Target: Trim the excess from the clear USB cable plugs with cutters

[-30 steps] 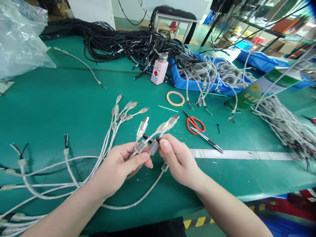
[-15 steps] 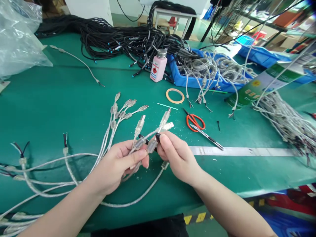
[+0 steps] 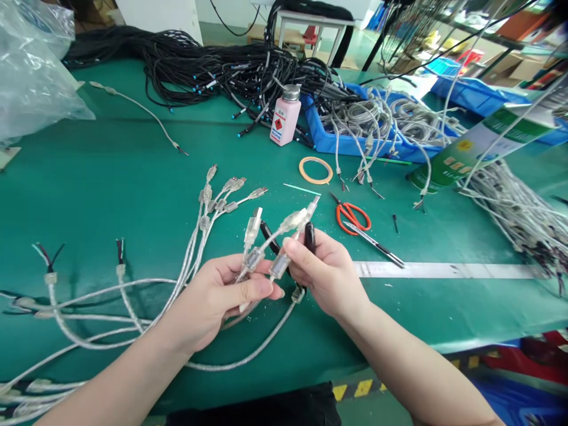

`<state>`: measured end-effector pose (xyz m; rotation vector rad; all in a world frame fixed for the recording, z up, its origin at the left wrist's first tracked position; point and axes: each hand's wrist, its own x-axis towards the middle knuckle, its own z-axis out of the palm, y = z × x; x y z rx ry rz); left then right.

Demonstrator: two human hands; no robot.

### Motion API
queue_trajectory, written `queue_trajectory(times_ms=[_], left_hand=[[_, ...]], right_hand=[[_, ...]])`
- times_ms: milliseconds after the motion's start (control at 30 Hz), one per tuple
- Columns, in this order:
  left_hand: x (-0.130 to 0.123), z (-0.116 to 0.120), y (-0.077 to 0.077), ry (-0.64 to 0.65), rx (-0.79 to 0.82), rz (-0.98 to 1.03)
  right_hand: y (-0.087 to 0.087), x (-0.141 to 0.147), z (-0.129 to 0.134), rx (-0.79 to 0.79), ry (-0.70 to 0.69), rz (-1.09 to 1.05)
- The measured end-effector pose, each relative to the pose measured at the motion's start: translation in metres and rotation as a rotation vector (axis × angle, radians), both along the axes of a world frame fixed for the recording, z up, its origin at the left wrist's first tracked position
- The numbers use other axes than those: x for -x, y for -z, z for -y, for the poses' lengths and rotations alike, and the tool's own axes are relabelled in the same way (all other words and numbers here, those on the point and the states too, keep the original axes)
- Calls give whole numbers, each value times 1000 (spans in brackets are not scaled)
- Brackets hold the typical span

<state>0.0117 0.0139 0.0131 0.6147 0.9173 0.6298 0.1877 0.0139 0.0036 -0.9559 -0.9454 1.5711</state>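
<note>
left hand: thumb and fingers pinched together (image 3: 231,293) on a few clear-jacketed cables, just below their beads
right hand: fingers curled and closed (image 3: 331,275) around a black piece (image 3: 309,238), thumb tip against the nearest cable; how the lower fingers lie is hidden
black piece: one end upright between thumb and forefinger, and a second black length shows behind the cables; perhaps tool handles, but i cannot tell
held cables: between the two hands, above the green table (image 3: 110,195), with a usb plug (image 3: 252,228) pointing up on the left and two more fanned out to its right
beads: one clear bead (image 3: 252,260) beside the left thumb, another (image 3: 279,266) between the hands
feel: probably light and springy, the jacket smooth and perhaps a little slippery, plugs and beads hard, cable bendable but likely to twist back
best hold: i would pinch at the bead or the moulded plug body, where it seems stiffest, and leave the metal shell free
stripped ends: thin coloured wires (image 3: 119,245) on the table at the left, likely the most fragile part, better not gripped
loose bunch: more plugs (image 3: 219,205) lying just beyond the left hand
scissors: red-handled pair (image 3: 341,206) beyond the right hand, a slim knife (image 3: 377,246) touching the handles
</note>
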Motion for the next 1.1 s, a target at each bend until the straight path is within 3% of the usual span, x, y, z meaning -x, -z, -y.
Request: queue_trajectory(times_ms=[433,600,733,900,1100], left_hand=[[1,2,-7,19,-11,4],[-1,5,-1,-105,-93,-132],[0,7,3,-95,-262,-159],[4,5,1,-49,-275,-166],[6,2,-5,11,-101,-170]], right_hand=[[-3,-2,3,-14,-87,-70],[-8,-6,6,-114,-222,180],[-17,-6,14,-205,-363,464],[-14,-3,17,-305,-255,560],[-8,-8,8,-278,-40,624]])
